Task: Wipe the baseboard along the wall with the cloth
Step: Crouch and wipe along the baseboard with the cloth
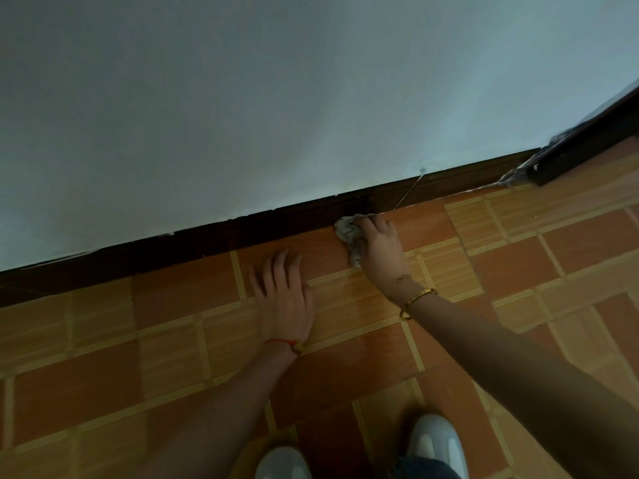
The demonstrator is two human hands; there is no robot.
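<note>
Floor tiles (518, 264) in orange and tan run right up to the dark baseboard (207, 242), which slants from lower left to upper right under a pale wall (276, 98) and ends near a dark door frame (587, 146) at the right. Bare tile lies open to both sides of the hands. The cloth (347, 233) — grey-white, crumpled, mottled — sits at the foot of the baseboard, touching it, bunched under the right hand (378, 248), whose curled fingers grip it. The left hand (285, 295) rests flat on the tiles just short of the baseboard, fingers straight and slightly spread. A thin cord (409, 193) crosses the baseboard just right of the cloth. Two white shoes (435, 444) show at the bottom edge.
</note>
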